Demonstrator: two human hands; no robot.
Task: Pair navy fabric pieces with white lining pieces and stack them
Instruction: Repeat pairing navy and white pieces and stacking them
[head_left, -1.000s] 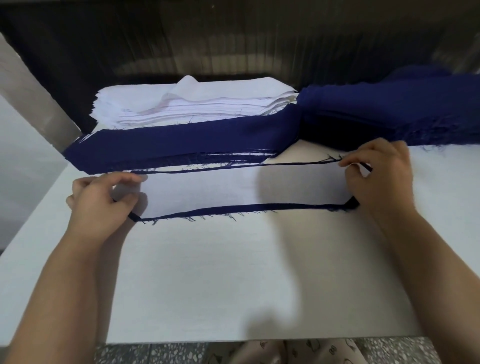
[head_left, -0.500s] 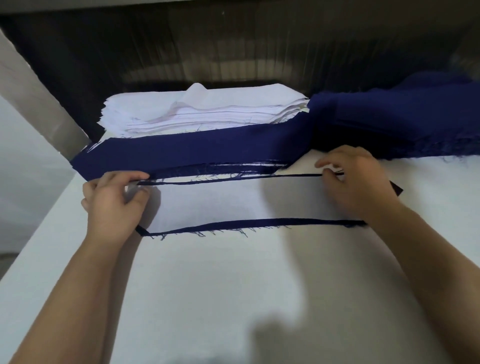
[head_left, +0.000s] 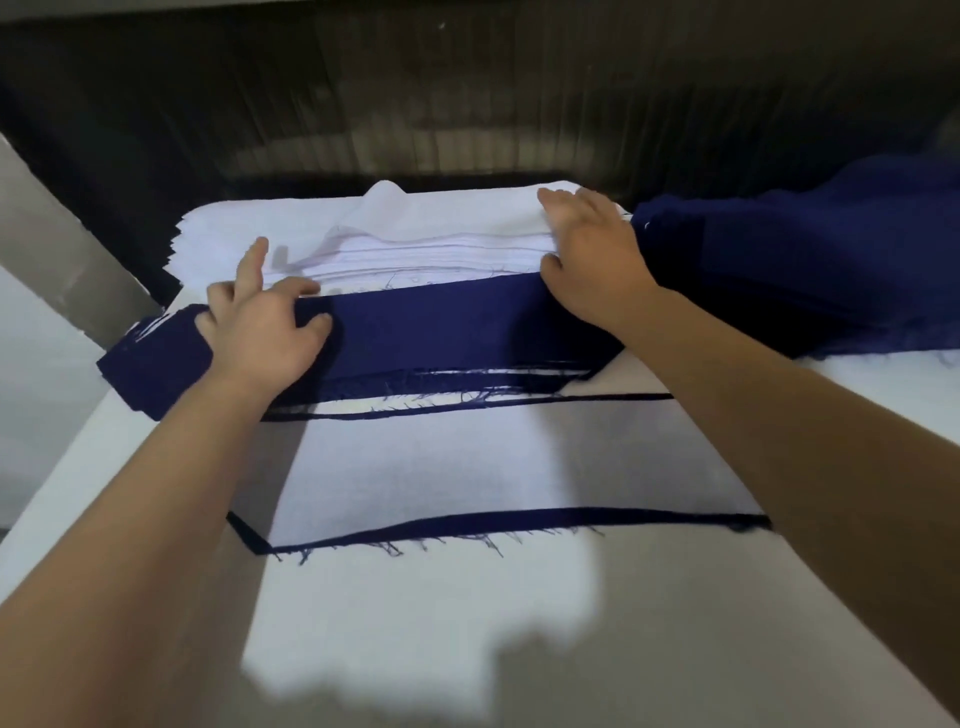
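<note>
Now left hand (head_left: 265, 332) and right hand (head_left: 592, 249), spread and empty, reach the white lining stack (head_left: 415, 223).
Several thin layers may lift together.

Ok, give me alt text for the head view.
The left hand rests on the folded navy fabric stack, the right hand on the white lining stack behind it. A navy-edged white piece lies nearer on the white table.

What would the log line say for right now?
left hand: rests on navy stack | right hand: on white lining stack | paired piece: flat on table
</note>
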